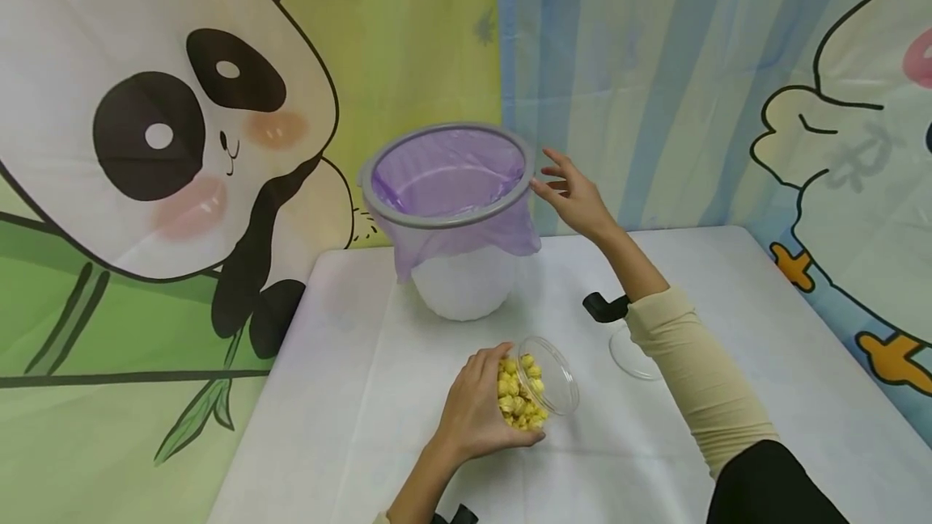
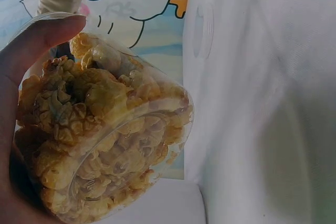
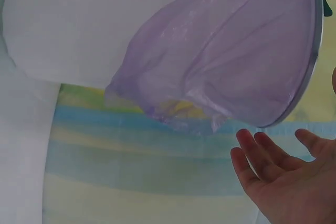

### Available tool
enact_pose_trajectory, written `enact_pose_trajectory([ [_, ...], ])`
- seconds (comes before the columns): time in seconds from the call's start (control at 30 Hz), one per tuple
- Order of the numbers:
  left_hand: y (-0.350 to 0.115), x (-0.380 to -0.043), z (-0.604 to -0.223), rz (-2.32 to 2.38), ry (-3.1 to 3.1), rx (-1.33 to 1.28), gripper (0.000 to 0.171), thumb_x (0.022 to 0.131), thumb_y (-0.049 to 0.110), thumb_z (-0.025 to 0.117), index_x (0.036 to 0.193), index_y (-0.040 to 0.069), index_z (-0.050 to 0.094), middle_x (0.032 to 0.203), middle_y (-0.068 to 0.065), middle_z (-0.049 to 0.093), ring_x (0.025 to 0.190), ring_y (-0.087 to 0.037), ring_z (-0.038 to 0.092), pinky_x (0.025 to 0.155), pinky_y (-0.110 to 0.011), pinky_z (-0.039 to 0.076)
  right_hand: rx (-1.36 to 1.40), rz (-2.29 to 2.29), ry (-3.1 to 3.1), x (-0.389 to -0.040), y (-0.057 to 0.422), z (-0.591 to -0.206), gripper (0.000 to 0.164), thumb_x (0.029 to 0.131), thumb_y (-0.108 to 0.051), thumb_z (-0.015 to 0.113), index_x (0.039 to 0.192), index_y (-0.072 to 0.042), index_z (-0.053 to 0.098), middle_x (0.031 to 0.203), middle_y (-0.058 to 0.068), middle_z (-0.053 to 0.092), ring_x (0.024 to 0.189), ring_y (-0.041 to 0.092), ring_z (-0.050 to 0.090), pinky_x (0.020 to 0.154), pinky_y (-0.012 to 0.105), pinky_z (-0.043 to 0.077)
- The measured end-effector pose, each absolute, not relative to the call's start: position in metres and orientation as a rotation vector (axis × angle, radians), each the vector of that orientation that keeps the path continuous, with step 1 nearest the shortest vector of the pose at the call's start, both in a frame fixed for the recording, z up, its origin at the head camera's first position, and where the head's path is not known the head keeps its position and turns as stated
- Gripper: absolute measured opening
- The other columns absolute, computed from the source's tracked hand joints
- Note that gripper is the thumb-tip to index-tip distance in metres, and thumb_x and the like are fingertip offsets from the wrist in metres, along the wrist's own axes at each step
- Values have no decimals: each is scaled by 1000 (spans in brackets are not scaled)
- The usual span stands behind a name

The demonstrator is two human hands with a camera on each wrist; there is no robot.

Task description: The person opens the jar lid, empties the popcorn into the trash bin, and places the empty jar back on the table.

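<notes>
My left hand (image 1: 476,411) grips a clear plastic jar (image 1: 557,378) of yellow popcorn (image 1: 518,399), its open mouth tilted to the right. In the left wrist view the thumb curls over the jar's side and the popcorn (image 2: 105,114) fills it down to the base. At the back, my right hand (image 1: 575,196) has its fingers spread right at the rim of a white trash bin (image 1: 466,281). A purple bag (image 1: 451,168) lines the bin and folds over its outside, under a grey ring (image 1: 437,221). The right wrist view shows the fingers (image 3: 268,161) loosely bent just below the ring.
A clear round lid (image 1: 632,354) lies on the white table (image 1: 364,427), beside the right forearm. Cloth backdrops with a cartoon panda (image 1: 167,136) and a white cartoon figure (image 1: 866,209) rise behind and beside the table.
</notes>
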State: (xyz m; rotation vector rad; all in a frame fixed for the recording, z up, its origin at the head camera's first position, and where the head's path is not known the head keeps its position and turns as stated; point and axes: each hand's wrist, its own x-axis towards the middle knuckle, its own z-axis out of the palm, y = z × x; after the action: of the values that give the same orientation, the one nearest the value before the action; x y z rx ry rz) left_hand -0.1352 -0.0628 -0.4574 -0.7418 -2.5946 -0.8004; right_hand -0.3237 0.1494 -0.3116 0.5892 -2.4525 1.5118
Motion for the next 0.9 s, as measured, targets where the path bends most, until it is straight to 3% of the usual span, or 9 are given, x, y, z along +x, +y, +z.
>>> enact_pose_trajectory([
  [0.47,-67,-135,-460,-790,-2578,-712,109,45,62,77,134,13,38,118,0,50,104,-13,49,85,-33,45,636,1453,-2475,-333,131,-317,58,91,-40,54,143,-22,35,139,14,40,116,32,48,91,48,41],
  [0.9,-71,-136,-462,-800,-2581,-679,109,44,62,78,134,12,40,118,1,50,105,-12,49,85,-35,46,584,1457,-2459,-334,127,-326,58,90,-42,54,143,-29,33,139,13,39,118,28,44,92,51,38],
])
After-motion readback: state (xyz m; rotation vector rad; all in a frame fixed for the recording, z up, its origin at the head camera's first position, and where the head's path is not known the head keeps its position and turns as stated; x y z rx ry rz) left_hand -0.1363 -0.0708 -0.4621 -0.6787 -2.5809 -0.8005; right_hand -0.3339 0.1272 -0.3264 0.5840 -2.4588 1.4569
